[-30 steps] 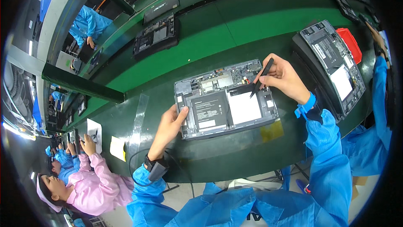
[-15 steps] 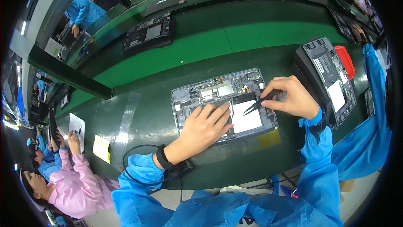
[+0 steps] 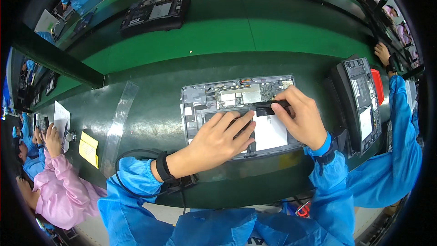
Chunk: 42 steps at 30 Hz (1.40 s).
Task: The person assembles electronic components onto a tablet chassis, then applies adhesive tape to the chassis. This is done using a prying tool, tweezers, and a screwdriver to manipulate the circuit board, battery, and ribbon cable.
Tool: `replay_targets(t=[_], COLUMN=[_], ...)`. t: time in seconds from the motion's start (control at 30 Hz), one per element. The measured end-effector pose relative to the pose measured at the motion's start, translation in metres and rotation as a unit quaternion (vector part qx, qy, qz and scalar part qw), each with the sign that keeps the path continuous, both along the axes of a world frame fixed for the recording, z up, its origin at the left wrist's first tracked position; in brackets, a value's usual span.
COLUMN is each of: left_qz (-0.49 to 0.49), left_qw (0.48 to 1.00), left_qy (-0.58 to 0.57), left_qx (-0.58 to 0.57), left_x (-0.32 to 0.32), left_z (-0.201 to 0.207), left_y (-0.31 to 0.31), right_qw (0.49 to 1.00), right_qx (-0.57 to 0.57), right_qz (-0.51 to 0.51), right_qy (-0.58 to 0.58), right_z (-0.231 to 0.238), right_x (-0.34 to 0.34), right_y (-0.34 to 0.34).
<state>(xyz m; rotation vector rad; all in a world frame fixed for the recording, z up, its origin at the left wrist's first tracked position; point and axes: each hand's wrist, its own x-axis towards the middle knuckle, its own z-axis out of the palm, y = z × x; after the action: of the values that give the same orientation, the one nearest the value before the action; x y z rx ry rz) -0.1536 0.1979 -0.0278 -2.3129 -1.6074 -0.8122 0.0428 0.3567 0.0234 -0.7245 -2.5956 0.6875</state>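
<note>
An opened laptop base [image 3: 195, 97] lies on the bench in front of me, its circuit board [image 3: 251, 94] along the far side. My left hand [image 3: 218, 136] rests on the near middle of it, fingers stretched out and holding nothing. Black tweezers [image 3: 278, 103] are pinched in my right hand [image 3: 302, 117], over the right half of the base. They lie almost level, pointing left, close to my left fingertips and the far edge of a white rectangular panel [image 3: 271, 133]. Whether their tips touch anything is too small to tell. My left palm hides part of the base.
Another opened laptop base [image 3: 365, 102] leans on a dark stack at right, beside a red tray [image 3: 377, 87]. A yellow note [image 3: 88, 149] and clear tape strip [image 3: 119, 128] lie left. Further laptop parts [image 3: 157, 10] sit beyond. Co-workers are on both sides; a cable [image 3: 119, 162] loops by my left wrist.
My right hand has turned and brought the tweezers from above the white panel to its far edge, now lying flatter. My left hand stays on the base. The whole view has shifted slightly.
</note>
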Motion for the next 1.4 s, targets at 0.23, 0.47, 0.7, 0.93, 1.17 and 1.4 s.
replay_targets(t=[0.23,0.47,0.7,0.93,1.17,1.4], left_qz=[-0.012,-0.021,-0.031,-0.017,-0.021,-0.031], left_qw=[1.000,0.999,0.999,0.998,0.998,0.998], left_qy=[-0.019,-0.024,-0.029,-0.040,-0.043,-0.053], left_qx=[-0.016,-0.022,-0.022,-0.037,-0.032,-0.016], left_x=[0.001,-0.003,-0.003,-0.002,-0.002,-0.002], left_z=[-0.003,-0.007,-0.004,0.001,0.000,-0.002], left_y=[0.000,0.000,-0.001,-0.001,0.000,0.000], right_qw=[0.996,0.994,0.994,0.994,0.994,0.994], right_qx=[0.014,0.033,0.032,0.016,0.011,0.022], right_qz=[0.024,0.044,0.049,0.035,0.032,0.032], right_qy=[0.082,0.099,0.093,0.102,0.105,0.107], right_z=[-0.016,-0.022,-0.022,-0.024,-0.025,-0.027], right_x=[0.008,0.004,0.005,0.004,0.004,0.005], right_y=[0.005,0.005,0.005,0.004,0.002,0.002])
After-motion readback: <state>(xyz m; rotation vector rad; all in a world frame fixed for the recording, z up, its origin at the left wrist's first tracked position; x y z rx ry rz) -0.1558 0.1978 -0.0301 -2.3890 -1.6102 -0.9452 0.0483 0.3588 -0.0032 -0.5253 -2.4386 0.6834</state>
